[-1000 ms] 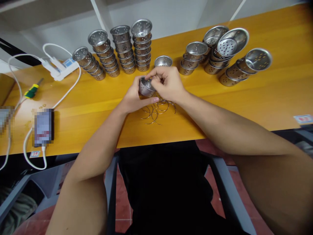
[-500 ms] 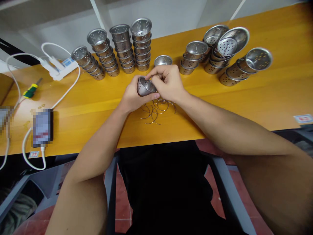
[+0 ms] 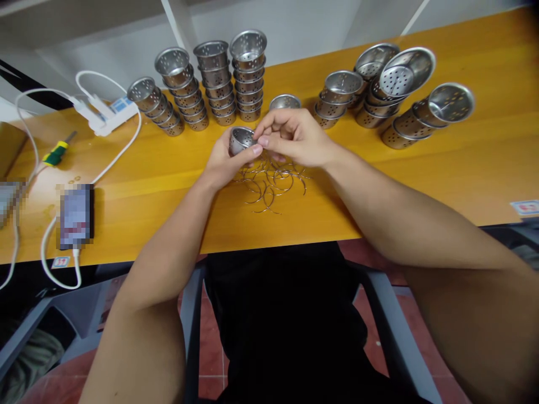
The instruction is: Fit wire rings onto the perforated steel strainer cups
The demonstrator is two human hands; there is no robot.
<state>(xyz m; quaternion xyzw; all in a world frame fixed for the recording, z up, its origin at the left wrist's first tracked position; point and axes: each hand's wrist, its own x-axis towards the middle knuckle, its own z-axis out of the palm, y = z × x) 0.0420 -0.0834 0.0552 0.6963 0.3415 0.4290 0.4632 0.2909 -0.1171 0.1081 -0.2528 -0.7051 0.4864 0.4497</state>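
My left hand [image 3: 222, 163] is closed round a small perforated steel cup [image 3: 240, 139], held just above the orange table [image 3: 442, 174]. My right hand [image 3: 295, 137] is beside it, fingers pinched together at the cup's rim; whatever they pinch is too small to name. Under both hands lies a loose pile of thin wire rings [image 3: 269, 185]. A single steel cup [image 3: 284, 102] stands on the table just behind my right hand.
Several stacks of perforated cups [image 3: 210, 84] stand at the back left. Toppled stacks of wider cups [image 3: 396, 90] lie at the back right. At the left are a white power strip [image 3: 107, 115] with cables, a green-handled screwdriver [image 3: 56, 154] and a phone [image 3: 76, 216].
My left hand has turned the cup and shifted it slightly left. My right hand's fingers have moved from inside the cup to its rim. More wire rings show beneath the hands.
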